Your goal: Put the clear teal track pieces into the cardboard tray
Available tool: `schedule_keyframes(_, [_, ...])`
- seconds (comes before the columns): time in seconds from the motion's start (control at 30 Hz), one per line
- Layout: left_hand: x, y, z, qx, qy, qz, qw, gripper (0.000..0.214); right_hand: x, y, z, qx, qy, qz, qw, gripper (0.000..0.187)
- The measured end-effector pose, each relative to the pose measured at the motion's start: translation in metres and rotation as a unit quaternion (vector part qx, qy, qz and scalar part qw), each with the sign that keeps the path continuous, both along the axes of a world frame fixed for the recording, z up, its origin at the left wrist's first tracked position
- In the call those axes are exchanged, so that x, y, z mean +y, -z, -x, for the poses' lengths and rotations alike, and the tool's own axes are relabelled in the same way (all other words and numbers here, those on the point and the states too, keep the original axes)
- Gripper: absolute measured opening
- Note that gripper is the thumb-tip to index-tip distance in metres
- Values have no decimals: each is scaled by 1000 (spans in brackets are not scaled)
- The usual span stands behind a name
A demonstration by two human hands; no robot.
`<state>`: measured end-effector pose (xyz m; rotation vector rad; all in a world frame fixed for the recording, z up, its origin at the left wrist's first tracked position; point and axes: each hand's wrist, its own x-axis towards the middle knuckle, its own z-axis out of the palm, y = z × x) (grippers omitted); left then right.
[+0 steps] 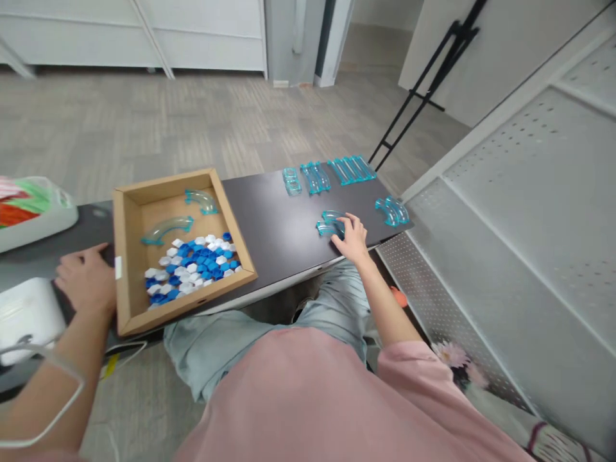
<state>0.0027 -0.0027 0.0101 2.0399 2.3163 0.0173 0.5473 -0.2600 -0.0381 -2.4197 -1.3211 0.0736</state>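
My right hand is over a pair of short, curved, clear tubes with teal ends, lying side by side on the dark table. Its thumb and fingers curl around the right end of the nearer tube, partly hiding it. My left hand rests on the table against the left side of a cardboard box, fingers loosely spread and holding nothing. Inside the box are two larger curved tubes, one near the back and one at the left. Blue and white hexagonal pieces are heaped at its front.
Straight clear tubes, wavy tubes and small ring-like pieces line the table's far edge. More curved tubes lie at the right end. A white device with a cable and a white bin stand left.
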Motion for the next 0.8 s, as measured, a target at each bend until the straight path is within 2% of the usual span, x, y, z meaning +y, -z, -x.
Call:
schedule_keyframes(0.03, [1,-1,0,-33,-23,-24,999,73,6,0,11,4,-21,-4,1000,65])
schedule_keyframes(0.23, [-2,-8,-3,-96,1,-18,995,65,34,0,68,28,-123,-17,992,55])
schedule_keyframes(0.33, [-3,-10,-2,-105,3,-18,994,63,45,1,85,42,-132,-19,990,51])
schedule_keyframes(0.47, [-3,-7,1,-116,7,-25,993,61,65,-1,102,93,-107,-54,988,44])
schedule_keyframes(0.53, [-1,-4,2,-118,5,-29,993,60,76,-9,115,119,-115,-78,983,42])
schedule_keyframes(0.6, [0,-2,1,-116,-1,-34,993,60,88,-22,135,134,-151,-97,975,42])
schedule_keyframes(0.7, [0,-2,0,-111,-5,-43,993,61,105,-48,178,140,-246,-110,953,42])
schedule_keyframes(0.8, [-1,-2,-1,-107,-5,-49,993,63,122,-70,226,119,-342,-87,928,45])
